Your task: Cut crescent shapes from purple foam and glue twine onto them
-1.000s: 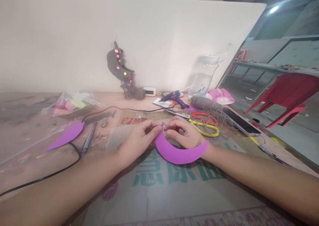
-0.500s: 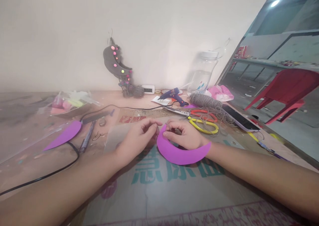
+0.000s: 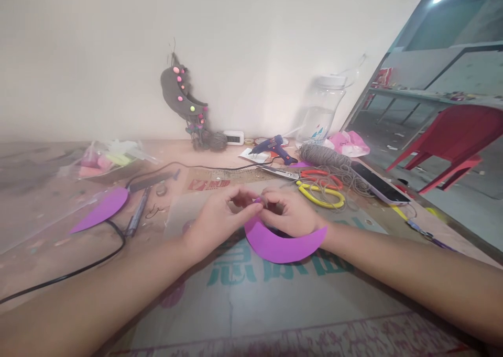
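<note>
A purple crescent-shaped cutout, flat like paper or foam sheet, is held just above the table in front of me. My left hand pinches its upper left tip between thumb and fingers. Against that same tip, my right hand is closed too, its fingertips meeting those of the left. The crescent's other point reaches below my right wrist. Whether something small sits between the fingertips is hidden. Scissors with red and yellow handles lie just beyond my right hand.
Behind the hands lie a blue glue gun, a grey yarn roll and a phone. A water bottle stands at the back. To the left are another purple piece, a pen and a black cable. A decorated grey crescent hangs on the wall.
My left hand has moved right and taken hold of the crescent's tip beside my right fingers. The crescent has shifted slightly left and down.
</note>
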Action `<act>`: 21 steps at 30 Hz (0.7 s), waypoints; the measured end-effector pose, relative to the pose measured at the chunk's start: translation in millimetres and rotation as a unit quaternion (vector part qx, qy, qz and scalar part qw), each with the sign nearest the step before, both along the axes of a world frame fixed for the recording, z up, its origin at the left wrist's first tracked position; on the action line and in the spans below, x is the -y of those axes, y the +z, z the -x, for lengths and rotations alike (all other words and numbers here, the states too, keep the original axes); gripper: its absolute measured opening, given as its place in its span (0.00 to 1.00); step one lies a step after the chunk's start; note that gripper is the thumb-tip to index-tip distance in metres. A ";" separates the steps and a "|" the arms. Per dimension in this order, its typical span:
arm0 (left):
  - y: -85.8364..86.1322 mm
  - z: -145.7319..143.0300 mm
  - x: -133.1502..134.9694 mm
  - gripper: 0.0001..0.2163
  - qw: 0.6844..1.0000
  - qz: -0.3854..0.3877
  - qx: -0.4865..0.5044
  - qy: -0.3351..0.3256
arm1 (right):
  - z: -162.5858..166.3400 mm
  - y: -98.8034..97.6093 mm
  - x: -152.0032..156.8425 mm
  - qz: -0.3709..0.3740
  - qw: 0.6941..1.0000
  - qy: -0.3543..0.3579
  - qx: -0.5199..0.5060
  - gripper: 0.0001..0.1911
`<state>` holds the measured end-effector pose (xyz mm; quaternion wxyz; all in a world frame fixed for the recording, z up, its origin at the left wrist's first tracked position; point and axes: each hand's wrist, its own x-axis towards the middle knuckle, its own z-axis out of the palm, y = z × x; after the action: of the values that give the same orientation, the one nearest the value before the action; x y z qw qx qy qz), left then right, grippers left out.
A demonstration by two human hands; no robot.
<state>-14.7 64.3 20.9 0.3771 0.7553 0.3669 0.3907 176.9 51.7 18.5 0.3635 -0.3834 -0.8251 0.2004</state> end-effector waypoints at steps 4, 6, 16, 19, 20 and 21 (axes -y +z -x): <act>1.4 -0.6 0.8 0.06 1.000 -0.007 -0.009 -0.003 | -0.9 -0.3 0.2 -0.003 1.000 0.001 0.018 0.12; 1.8 -1.0 0.5 0.06 1.000 -0.008 -0.016 -0.002 | -1.0 -0.4 0.5 0.001 1.000 -0.002 0.022 0.12; 3.0 0.1 1.4 0.07 1.000 -0.006 -0.013 0.003 | -1.4 7.2 6.2 0.127 0.988 -0.044 -0.076 0.10; 4.3 -0.5 2.2 0.07 1.000 -0.006 -0.008 -0.008 | -2.9 8.4 7.5 0.098 0.987 -0.077 -0.099 0.11; 4.4 -0.7 2.3 0.07 1.000 -0.006 -0.008 -0.011 | -3.0 8.6 7.9 0.087 0.989 -0.082 -0.092 0.10; 4.3 -0.7 2.4 0.07 1.000 -0.007 -0.008 -0.012 | -2.9 8.7 8.3 0.077 0.990 -0.083 -0.085 0.09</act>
<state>-14.0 61.9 25.2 0.3731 0.7654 0.3584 0.3827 179.8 43.4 27.2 0.4170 -0.4588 -0.7387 0.2645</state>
